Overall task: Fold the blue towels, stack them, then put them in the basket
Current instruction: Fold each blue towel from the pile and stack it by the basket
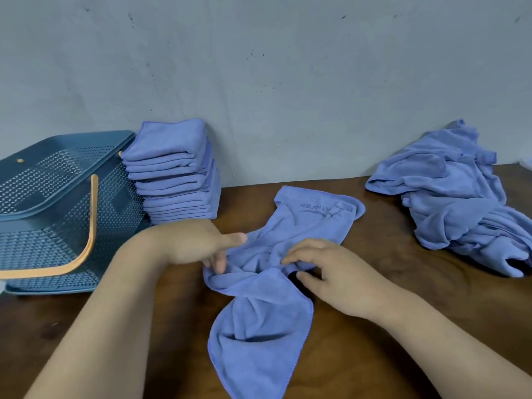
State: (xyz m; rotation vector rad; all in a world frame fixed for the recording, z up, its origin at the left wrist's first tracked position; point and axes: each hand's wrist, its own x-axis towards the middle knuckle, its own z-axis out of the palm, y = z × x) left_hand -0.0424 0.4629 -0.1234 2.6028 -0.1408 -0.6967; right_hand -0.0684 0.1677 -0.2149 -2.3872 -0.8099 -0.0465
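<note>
Towel (259, 312) right of stack (175, 174): limp, light. Left hand (201, 243), right hand (331, 275) pinch bunched middle; likely regrip corners.

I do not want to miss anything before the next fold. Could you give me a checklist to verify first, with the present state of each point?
1. The crumpled towel lies flat: not ok, it is bunched and twisted in its middle.
2. Grip of the right hand: ok, its fingers curl on the bunch.
3. Grip of the left hand: cannot tell, fingertips touch the edge, thumb straight.
4. Bare table around it for spreading: ok.
5. The unfolded pile lies apart from it: ok, at the right.
6. The folded stack is ready for one more: ok, beside the basket.
</note>
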